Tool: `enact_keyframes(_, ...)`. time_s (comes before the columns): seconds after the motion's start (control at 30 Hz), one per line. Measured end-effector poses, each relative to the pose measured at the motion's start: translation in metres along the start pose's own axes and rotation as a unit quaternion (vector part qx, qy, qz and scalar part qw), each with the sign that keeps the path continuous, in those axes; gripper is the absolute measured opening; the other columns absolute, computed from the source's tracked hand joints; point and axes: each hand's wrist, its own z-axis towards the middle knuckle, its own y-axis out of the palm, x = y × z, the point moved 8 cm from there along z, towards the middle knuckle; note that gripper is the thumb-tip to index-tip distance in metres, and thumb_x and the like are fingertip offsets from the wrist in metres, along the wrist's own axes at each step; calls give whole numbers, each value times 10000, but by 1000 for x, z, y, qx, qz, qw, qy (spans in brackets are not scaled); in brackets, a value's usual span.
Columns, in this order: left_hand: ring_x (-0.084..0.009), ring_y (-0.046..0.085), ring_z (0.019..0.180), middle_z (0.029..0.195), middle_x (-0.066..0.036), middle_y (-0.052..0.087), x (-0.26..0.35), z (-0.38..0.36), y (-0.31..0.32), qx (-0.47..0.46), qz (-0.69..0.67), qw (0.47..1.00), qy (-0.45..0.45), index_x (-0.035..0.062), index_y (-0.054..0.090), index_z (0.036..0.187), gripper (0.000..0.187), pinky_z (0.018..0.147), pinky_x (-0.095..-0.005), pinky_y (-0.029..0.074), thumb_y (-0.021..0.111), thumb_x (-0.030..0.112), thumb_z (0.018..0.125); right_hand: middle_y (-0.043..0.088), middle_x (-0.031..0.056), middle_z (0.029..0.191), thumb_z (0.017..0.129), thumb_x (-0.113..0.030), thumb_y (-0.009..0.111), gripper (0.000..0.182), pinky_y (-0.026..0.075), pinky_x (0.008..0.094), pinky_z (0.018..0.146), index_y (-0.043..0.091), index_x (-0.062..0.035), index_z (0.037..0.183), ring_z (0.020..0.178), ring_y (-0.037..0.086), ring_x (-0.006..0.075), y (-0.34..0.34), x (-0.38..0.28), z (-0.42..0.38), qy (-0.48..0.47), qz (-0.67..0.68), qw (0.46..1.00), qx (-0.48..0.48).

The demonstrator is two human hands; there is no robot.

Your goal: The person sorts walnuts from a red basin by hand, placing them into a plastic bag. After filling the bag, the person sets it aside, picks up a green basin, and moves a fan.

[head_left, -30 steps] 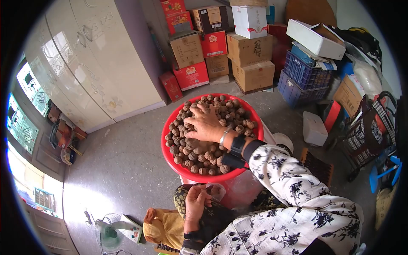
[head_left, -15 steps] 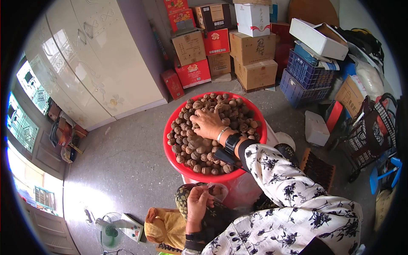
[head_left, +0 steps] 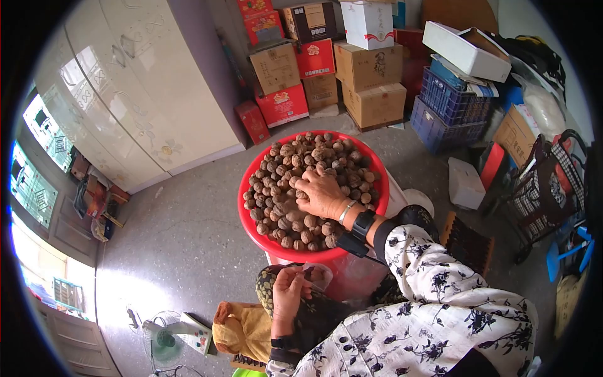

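A wide red basin [head_left: 244, 217] is heaped with brown walnuts [head_left: 306, 236]. My right hand [head_left: 323, 194] reaches into the heap, its fingers curled around a walnut [head_left: 301, 195]. Lower down, beside the basin's near side, my left hand [head_left: 289, 290] is closed in a pinch at the rim of a clear plastic bag [head_left: 320, 276]. What lies inside the bag is hard to make out.
Stacked cartons [head_left: 368, 66] and blue crates [head_left: 450, 119] line the back wall. To the right stands a checked cart [head_left: 540, 200]. A fan [head_left: 164, 339] sits at lower left beside a yellow cloth [head_left: 245, 333], with a cream cabinet [head_left: 135, 81] behind.
My right hand has moved a little right and nearer to me over the walnuts, and a walnut now shows in its fingers. My left hand stays beside the basin, slightly higher in view.
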Motion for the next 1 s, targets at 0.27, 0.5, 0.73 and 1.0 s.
enact_keyframes(0.27, -96, 602, 616, 794, -44, 658, -3, 4, -2, -6, -8, 1000, 4, 18, 588, 1153, 150, 548, -243, 542, 561, 96, 1028, 585, 86, 1144, 778, -358, 784, 367, 520, 467, 850, 657, -148, 1050, 1036, 620, 309, -7, -6, -30, 39, 29, 988, -147)
enact_keyframes(0.5, -124, 613, 608, 798, -64, 658, -3, 2, -2, -6, -14, 1000, 0, 3, 577, 1178, 181, 543, -254, 546, 572, 89, 1019, 473, 126, 1458, 787, -463, 759, 586, 377, 601, 1037, 618, -192, 1288, 1330, 461, 370, -6, -35, -16, -18, 37, 994, -105)
enact_keyframes(0.73, -107, 606, 608, 795, -58, 666, 0, 2, -1, -4, -16, 1000, 0, 15, 587, 1155, 152, 541, -250, 541, 564, 95, 1028, 423, 134, 1526, 819, -516, 727, 636, 208, 724, 1119, 577, -255, 1379, 1421, 367, 376, 55, -50, 7, -2, -14, 976, -217)
enact_keyframes(1.0, -111, 606, 605, 793, -61, 667, 2, 2, -3, 6, 0, 1000, -1, 5, 585, 1151, 152, 538, -251, 543, 562, 78, 1020, 577, 141, 1214, 844, -375, 673, 313, 245, 684, 1102, 698, -178, 1085, 1293, 487, 373, 51, -44, 2, 5, -30, 984, -175)
